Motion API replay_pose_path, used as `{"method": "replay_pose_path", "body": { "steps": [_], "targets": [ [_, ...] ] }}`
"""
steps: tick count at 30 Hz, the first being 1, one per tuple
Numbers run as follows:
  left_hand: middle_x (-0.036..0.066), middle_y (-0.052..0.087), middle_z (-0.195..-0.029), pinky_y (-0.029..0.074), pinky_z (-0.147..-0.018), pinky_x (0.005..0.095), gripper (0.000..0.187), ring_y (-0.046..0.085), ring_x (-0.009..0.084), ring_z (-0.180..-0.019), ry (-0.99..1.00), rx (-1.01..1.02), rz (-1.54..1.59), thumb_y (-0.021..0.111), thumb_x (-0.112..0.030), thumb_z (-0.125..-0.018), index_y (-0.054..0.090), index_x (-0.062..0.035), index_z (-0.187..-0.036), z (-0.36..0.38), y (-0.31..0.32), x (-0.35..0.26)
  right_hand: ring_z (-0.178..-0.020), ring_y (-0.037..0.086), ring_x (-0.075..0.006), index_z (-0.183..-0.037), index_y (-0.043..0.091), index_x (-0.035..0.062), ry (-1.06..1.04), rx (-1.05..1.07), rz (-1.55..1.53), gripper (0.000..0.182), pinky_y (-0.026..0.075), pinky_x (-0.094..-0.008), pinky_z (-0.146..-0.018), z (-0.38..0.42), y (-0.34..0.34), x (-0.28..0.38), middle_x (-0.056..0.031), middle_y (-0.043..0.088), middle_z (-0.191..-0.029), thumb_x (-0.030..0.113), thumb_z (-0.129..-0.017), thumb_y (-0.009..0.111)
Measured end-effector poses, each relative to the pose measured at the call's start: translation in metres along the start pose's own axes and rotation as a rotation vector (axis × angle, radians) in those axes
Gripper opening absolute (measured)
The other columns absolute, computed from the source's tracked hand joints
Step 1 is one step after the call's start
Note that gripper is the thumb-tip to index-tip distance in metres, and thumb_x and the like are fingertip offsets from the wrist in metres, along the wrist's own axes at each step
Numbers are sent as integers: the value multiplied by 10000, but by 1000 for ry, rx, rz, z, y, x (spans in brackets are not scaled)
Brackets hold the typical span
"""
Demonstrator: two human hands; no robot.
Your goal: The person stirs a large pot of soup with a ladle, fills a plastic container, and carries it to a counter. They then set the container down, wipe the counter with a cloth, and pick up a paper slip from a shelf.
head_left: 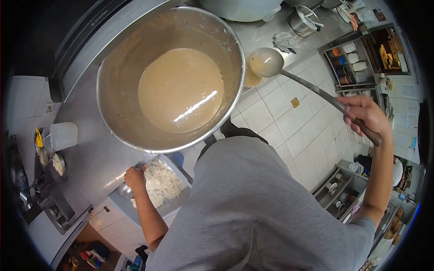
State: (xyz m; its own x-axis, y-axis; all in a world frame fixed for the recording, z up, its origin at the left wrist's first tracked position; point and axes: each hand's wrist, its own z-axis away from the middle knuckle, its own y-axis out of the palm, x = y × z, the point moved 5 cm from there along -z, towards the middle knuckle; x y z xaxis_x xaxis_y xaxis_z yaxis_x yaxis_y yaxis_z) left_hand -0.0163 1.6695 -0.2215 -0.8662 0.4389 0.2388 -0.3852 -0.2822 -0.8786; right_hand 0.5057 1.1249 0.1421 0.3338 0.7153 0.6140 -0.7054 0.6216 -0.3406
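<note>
- One ladle [266, 62], its handle gripped in the closed right hand [365, 115], is held above the surface [90, 153], beside one bowl [169, 79] of tan batter.
- The left hand [134, 177] is curled shut around one small metal scoop [125, 190] at the edge of one tray [176, 198] of white rice.

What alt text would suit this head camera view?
A right hand holds a ladle beside a big metal bowl of tan batter; the left hand rests at a tray of rice.
</note>
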Motion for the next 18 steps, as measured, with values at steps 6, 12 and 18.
{"method": "replay_pose_path", "body": {
  "steps": [6, 12, 18],
  "targets": [
    [250, 802, -1002, 614, -885, 498, 677, 782, 434, -987, 14, -8, -28, 858, -648, -815, 813, 15, -946, 1, -8, -5, -376, 487, -74, -1495, 587, -124, -153, -45, -10, 608, 384, -221, -353, 56, -36, -28, -53, 631, -648, 221, -998, 652],
    [253, 793, -1030, 598, -886, 515, 714, 765, 443, -1007, 27, 27, 9, 839, -680, -813, 800, 14, -977, -9, 7, 5, -331, 469, -48, -1536, 550, -109, -424, -95, 263, 749, 371, -184, -334, 137, -63, 18, -10, 581, -575, 447, -1052, 685],
    [239, 802, -1038, 611, -890, 488, 652, 780, 423, -1025, -29, 59, 57, 871, -618, -812, 817, 8, -984, -2, -11, 1, -338, 472, -46, -1516, 529, -160, -452, 5, 427, 856, 373, -190, -314, 105, 15, 108, -34, 604, -635, 526, -1029, 690]
  ]
}}
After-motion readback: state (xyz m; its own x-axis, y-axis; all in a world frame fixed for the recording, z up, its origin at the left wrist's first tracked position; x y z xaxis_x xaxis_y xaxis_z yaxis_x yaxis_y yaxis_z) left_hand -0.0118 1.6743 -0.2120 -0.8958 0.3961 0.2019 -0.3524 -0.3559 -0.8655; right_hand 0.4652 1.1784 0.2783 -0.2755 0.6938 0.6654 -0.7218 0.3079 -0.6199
